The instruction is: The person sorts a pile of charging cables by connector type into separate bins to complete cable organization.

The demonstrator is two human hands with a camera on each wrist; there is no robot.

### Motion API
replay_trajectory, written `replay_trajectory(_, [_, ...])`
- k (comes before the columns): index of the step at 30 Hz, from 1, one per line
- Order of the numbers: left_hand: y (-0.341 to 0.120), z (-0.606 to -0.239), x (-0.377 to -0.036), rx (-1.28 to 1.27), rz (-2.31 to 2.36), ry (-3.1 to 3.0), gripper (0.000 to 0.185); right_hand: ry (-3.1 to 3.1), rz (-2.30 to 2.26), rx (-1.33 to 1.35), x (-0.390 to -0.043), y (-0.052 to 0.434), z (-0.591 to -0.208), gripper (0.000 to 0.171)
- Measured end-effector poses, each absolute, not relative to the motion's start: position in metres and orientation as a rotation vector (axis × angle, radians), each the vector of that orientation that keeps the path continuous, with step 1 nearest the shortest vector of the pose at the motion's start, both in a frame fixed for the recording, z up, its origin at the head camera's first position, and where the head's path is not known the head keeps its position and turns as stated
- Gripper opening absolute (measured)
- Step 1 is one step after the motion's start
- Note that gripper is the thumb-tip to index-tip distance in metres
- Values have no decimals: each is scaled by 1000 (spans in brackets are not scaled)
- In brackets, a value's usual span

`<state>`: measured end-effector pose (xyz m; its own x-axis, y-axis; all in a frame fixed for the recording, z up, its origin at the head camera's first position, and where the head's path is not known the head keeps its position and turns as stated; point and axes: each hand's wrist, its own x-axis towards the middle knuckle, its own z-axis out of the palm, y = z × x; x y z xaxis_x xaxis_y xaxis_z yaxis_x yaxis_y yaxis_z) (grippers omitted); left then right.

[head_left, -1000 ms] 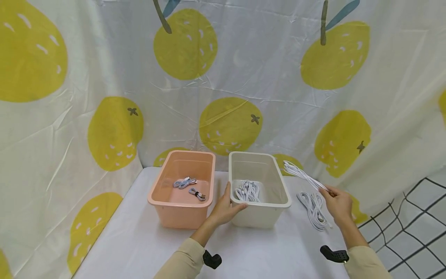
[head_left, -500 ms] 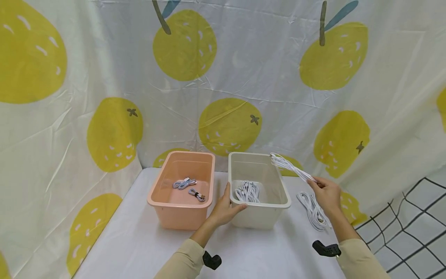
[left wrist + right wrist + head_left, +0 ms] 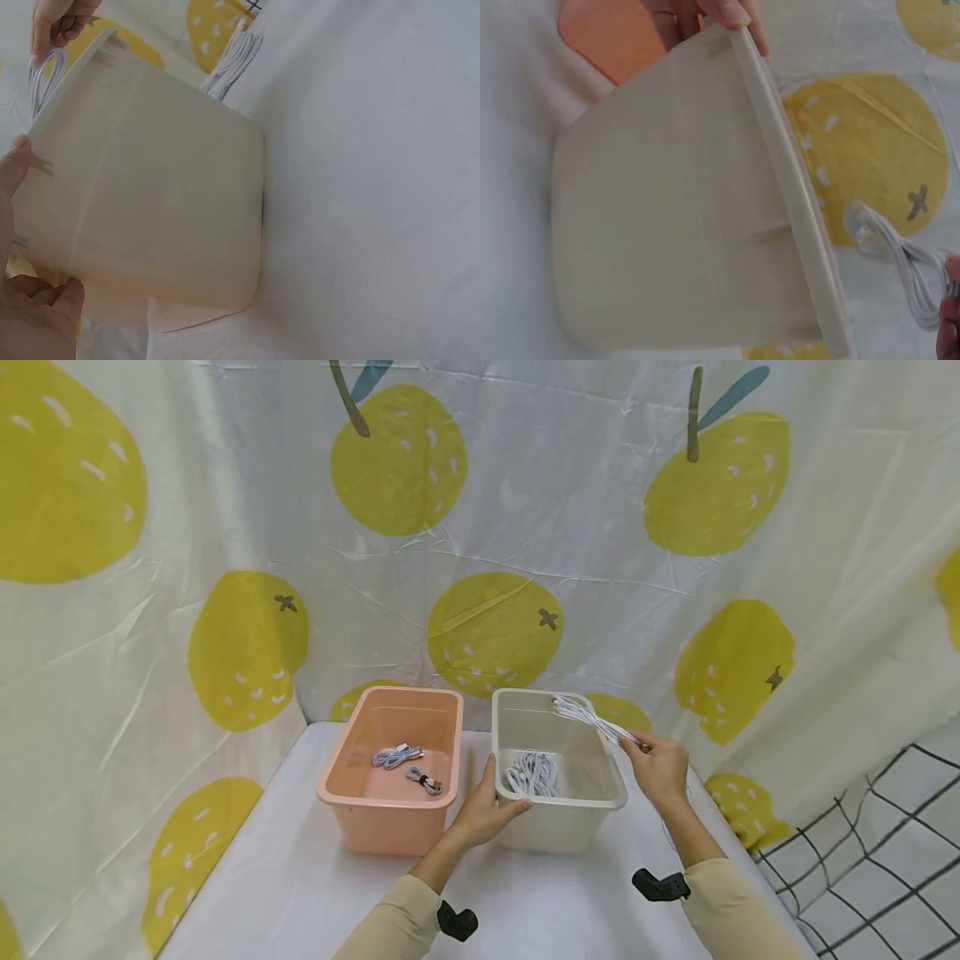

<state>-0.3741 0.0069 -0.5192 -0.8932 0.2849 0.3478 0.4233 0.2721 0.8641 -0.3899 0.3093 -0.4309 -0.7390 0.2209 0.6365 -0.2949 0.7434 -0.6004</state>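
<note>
While left hand grips white bin (unlabelled), right hand pinches white cable.

Bin: a cream plastic bin is filling most of the frame, seen from outside, its side wall facing the camera and its rim running diagonally from top centre down to the lower right.
Left hand: fingertips are curling over the bin's rim at the top edge.
Orange bin: a corner of an orange bin is showing at the upper left, just beside the cream one.
Cable: a bundle of white cable is hanging at the right, beyond the rim.
Right hand: a sliver of it is touching the cable at the right edge.
Backdrop: cloth with yellow fruit prints is hanging behind.
Table: a white surface is lying at the left.
</note>
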Motion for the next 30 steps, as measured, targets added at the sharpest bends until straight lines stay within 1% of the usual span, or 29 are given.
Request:
replay_trajectory(12, [9, -520, -374, -704, -1686, -2377, 111, -2206, 894, -8, -399, 287, -438, 19])
replay_trajectory(30, [6, -521, -376, -686, -1691, -2395, 111, -2197, 866, -26, -404, 278, -445, 20])
